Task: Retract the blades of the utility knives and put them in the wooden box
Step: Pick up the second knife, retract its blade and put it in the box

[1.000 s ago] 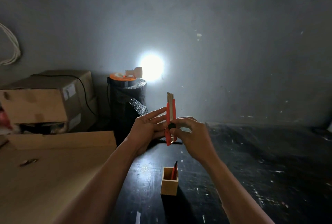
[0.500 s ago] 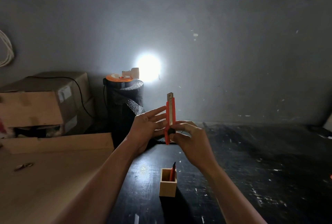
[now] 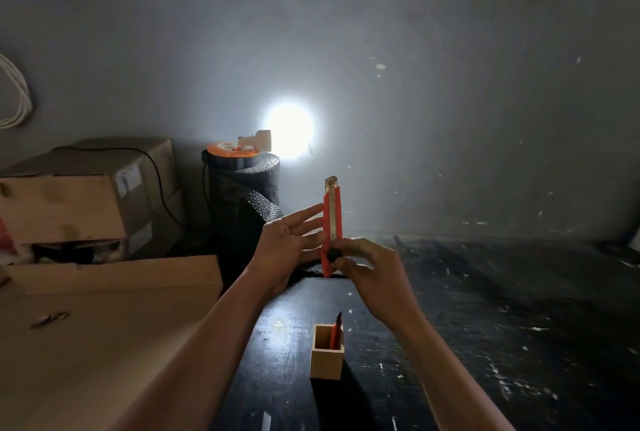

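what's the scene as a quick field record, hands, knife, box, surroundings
held knife: red utility knife, upright, blade tip showing past the top
left hand: left hand steadies the knife, fingers spread
right hand: right hand pinches the knife's lower body, thumb at the black slider
box: wooden box on the dark table, below the hands
box contents: second red knife standing inside
left side: cardboard boxes
background: bright lamp by the wall
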`<action>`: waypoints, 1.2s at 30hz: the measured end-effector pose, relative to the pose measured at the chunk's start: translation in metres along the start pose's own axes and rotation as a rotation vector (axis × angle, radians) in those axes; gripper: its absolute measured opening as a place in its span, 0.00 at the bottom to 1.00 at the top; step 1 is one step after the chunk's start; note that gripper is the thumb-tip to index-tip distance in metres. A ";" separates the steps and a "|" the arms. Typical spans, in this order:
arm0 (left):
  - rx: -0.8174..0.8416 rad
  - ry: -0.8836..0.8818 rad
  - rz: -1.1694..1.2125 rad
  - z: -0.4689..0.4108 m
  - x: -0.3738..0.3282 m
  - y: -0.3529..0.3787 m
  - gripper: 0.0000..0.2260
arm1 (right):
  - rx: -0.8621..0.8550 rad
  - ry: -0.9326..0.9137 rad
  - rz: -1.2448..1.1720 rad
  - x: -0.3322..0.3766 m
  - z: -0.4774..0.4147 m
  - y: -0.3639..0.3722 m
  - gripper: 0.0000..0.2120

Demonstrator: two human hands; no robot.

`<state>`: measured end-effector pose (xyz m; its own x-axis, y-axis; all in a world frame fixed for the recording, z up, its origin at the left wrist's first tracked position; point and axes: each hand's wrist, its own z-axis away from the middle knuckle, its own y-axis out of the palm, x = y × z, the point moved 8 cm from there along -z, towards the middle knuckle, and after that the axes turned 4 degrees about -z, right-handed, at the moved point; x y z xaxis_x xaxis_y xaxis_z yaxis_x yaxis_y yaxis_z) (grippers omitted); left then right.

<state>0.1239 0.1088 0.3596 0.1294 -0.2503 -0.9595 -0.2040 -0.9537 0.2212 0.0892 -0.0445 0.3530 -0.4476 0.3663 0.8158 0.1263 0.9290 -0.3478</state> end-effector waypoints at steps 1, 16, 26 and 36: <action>-0.001 0.005 -0.001 0.000 0.000 0.000 0.21 | 0.003 0.000 -0.009 0.000 0.001 0.000 0.12; 0.019 0.003 -0.056 -0.002 0.020 -0.009 0.20 | -0.062 0.046 -0.137 -0.014 -0.004 -0.001 0.12; 0.020 -0.160 -0.076 -0.005 0.097 -0.025 0.17 | 0.047 0.189 -0.149 -0.066 -0.041 0.008 0.08; -0.220 -0.440 -0.599 -0.018 0.264 -0.095 0.26 | 0.023 0.379 -0.110 -0.196 -0.050 0.047 0.06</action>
<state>0.1953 0.1305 0.0886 -0.2497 0.3640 -0.8973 -0.0176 -0.9282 -0.3716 0.2273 -0.0698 0.2003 -0.0985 0.2618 0.9601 0.0742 0.9640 -0.2552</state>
